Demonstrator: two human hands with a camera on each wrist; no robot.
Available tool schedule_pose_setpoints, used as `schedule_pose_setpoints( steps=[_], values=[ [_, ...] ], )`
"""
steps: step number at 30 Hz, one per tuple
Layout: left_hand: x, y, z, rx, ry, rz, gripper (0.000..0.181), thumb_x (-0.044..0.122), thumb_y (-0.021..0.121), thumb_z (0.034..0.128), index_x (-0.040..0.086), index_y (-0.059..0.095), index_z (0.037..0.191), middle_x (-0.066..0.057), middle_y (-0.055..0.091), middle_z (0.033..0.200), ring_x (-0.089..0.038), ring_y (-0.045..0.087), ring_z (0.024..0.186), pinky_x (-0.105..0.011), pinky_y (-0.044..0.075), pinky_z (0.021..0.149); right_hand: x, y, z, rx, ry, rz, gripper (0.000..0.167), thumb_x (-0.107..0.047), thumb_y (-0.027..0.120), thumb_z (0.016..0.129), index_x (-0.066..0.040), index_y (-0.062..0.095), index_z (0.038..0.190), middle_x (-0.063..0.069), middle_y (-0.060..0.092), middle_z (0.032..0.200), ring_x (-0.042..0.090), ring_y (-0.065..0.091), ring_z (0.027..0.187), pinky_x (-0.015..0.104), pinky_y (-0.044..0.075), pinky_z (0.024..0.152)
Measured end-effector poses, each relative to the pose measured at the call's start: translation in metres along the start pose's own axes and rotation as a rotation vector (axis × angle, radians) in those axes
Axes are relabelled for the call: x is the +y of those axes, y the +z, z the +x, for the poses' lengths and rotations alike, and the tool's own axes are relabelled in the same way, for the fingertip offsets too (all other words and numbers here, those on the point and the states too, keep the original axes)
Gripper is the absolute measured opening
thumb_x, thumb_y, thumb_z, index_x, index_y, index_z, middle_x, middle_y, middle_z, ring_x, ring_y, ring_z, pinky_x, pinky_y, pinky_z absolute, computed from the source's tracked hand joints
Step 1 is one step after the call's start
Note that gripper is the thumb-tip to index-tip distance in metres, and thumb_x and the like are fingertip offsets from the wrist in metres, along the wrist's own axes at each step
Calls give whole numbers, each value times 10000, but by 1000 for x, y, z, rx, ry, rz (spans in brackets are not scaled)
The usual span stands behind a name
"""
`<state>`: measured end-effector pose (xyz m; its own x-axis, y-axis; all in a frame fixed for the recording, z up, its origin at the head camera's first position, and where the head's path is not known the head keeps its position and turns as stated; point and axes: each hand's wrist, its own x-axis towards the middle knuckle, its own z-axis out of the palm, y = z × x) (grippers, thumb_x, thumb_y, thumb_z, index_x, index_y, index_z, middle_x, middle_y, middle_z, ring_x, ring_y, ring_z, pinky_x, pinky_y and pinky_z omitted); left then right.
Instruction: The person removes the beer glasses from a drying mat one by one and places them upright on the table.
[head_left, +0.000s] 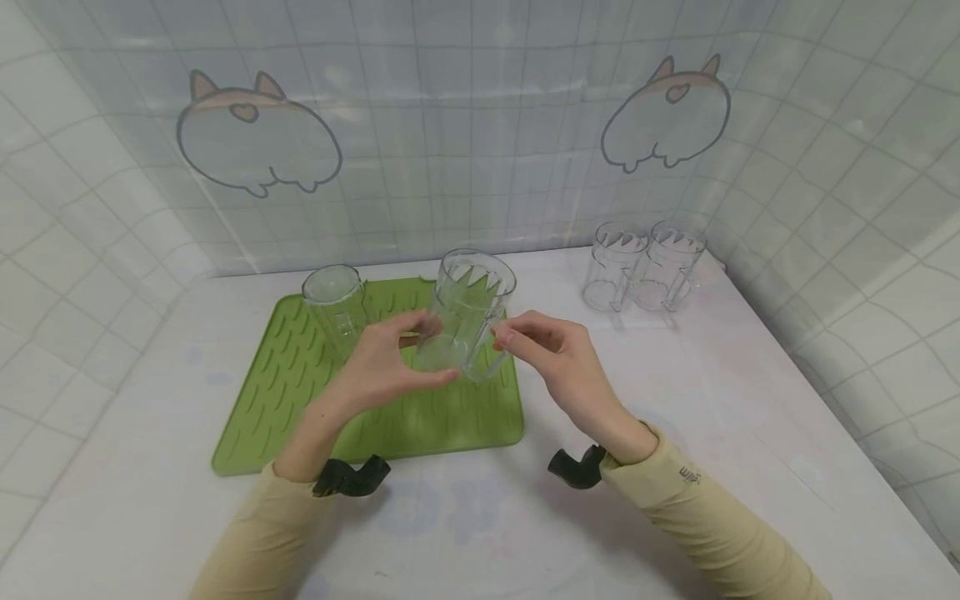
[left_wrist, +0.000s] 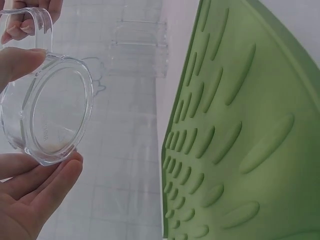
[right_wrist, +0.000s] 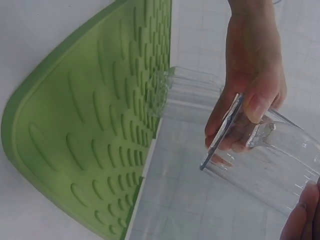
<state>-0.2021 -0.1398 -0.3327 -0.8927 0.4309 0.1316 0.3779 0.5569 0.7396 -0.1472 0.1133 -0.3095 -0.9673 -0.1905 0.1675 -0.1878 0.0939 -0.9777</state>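
A clear glass mug point(head_left: 468, 304) hangs tilted above the green ridged mat point(head_left: 390, 429), its round base showing in the left wrist view. My left hand point(head_left: 390, 354) grips the mug's lower body, thumb on one side and fingers on the other, as the right wrist view also shows. On the handle side, my right hand point(head_left: 551, 350) pinches the handle point(head_left: 491, 367) between thumb and curled fingers. In the left wrist view, those right fingers point(left_wrist: 22, 27) sit at the handle. A second glass mug point(head_left: 333, 292) stands on the mat behind my left hand, partly hidden by it.
Two more clear mugs point(head_left: 615, 262) stand side by side at the back right of the white table point(head_left: 480, 533). Behind the table rises a tiled-pattern backdrop point(head_left: 480, 125) with cartoon drawings, and similar walls flank both sides. Dark curved pieces point(head_left: 352, 477) sit at both wrists.
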Motion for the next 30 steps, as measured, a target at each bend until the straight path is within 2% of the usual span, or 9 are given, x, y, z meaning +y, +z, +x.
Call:
schedule_pose_setpoints(
  steps=[3,8,12,16,20,24,28,30],
  values=[
    [0,1,0,-1,-6,-4,668,391,893,734,92,621,1265,-6,653,1275,-223,605,1209,-389,536,1044,1,0,0,-16,-6,22,212,-276,640,981,-108,736,1068,169,695,1041,216,639,1044,404,466,1098],
    [0,2,0,-6,-6,8,668,425,889,731,139,620,1272,17,642,1284,-213,601,1213,-382,534,1048,1,1,1,-43,-5,49,246,-252,629,984,-44,721,1074,119,704,1025,216,635,1091,420,445,1116],
    [0,3,0,-11,2,14,680,427,888,733,126,616,1279,7,640,1293,-212,598,1217,-373,531,1052,0,2,1,-56,8,61,244,-236,619,983,-45,720,1097,80,713,1034,221,648,1076,437,433,1123],
    [0,3,0,-7,18,14,663,428,892,727,127,629,1256,7,649,1277,-209,604,1205,-365,538,1041,-1,2,0,-65,21,86,251,-221,614,979,-39,717,1118,97,714,1062,232,658,1057,452,422,1126],
    [0,5,0,-2,25,14,631,423,898,719,153,640,1227,26,655,1253,-204,609,1196,-359,547,1028,-2,3,0,-86,30,133,274,-206,616,973,0,703,1130,84,715,1072,239,651,1069,453,412,1132],
    [0,6,-1,-2,7,21,653,426,903,709,155,633,1238,17,652,1265,-231,621,1209,-383,556,1016,0,4,0,-108,36,200,280,-173,616,962,22,695,1147,21,720,1069,228,653,1060,457,383,1147],
    [1,6,-2,-3,-16,27,681,441,906,699,153,626,1250,4,647,1285,-266,636,1206,-388,568,996,1,4,-1,-129,38,277,233,-129,609,951,-5,709,1121,2,716,1082,229,657,1045,464,340,1169],
    [2,6,-2,-3,-21,28,689,446,907,694,147,624,1246,-9,647,1278,-279,639,1200,-399,571,992,1,4,-1,-140,43,302,197,-123,609,946,-51,723,1089,-3,714,1085,223,657,1047,463,324,1177]
  ],
)
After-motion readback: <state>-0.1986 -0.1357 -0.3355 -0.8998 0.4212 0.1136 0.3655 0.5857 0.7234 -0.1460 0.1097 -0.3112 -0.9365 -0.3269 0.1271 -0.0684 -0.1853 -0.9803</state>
